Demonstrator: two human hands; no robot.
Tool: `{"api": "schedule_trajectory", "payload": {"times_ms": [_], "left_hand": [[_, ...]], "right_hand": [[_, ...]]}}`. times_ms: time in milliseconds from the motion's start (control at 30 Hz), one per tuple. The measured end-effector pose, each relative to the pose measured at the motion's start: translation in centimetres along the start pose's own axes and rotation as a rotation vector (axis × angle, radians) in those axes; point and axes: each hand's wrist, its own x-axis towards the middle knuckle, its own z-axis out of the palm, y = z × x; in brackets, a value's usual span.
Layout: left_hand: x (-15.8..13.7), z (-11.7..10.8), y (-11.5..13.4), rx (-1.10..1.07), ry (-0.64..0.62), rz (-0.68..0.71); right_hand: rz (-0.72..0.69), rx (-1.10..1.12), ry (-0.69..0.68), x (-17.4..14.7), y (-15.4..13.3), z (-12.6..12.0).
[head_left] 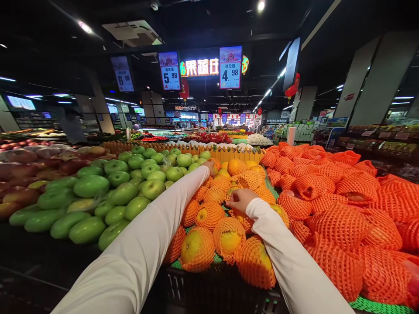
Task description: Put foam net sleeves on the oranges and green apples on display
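Note:
My left hand reaches to the back left of a pile of oranges, beside a netted orange; its fingers are mostly hidden. Closer to me, my right hand is over the middle of the pile, its fingers bent down and together against an orange. The fingertips are partly lost among the fruit, so the grip is hard to make out. Most oranges wear orange foam nets, such as the front orange, while a few at the back, like a bare orange, show their skin.
Green apples and long green fruit lie left of the oranges, red apples farther left. Fruits in red-orange nets are heaped on the right. A low yellow fence runs behind. Price screens hang overhead. A black crate stands in front.

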Motion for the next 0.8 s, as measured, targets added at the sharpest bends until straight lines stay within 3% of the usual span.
{"api": "schedule_trajectory", "payload": {"times_ms": [200,267,333,433,533,633,700,800], "left_hand": [[-1.5,-6.1,2.6,-0.082,0.247,-0.083],[-2.7,-7.9,3.6,-0.191,0.386,-0.008],[-4.7,-8.8,4.6,-0.273,0.452,0.187],[-8.6,-8.3,6.2,-0.261,0.361,0.491],[-12.5,-6.7,7.4,-0.229,0.31,0.587],[-15.2,-5.7,7.8,-0.231,0.378,0.657],[-16.4,-5.8,7.6,-0.208,0.387,0.782],[-17.9,-6.7,6.7,-0.067,0.274,0.993]], "right_hand": [[-0.016,0.012,0.106,0.2,0.2,-0.1],[0.026,0.05,0.217,0.3,0.3,-0.2],[0.062,0.144,0.366,0.2,0.3,-0.4],[0.023,0.334,0.59,0.1,0.2,-0.4],[-0.012,0.443,0.708,0.2,0.0,-0.2],[-0.04,0.515,0.727,0.3,-0.1,0.0],[-0.106,0.543,0.707,0.3,-0.2,0.1],[-0.239,0.597,0.643,0.3,-0.1,0.3]]}}
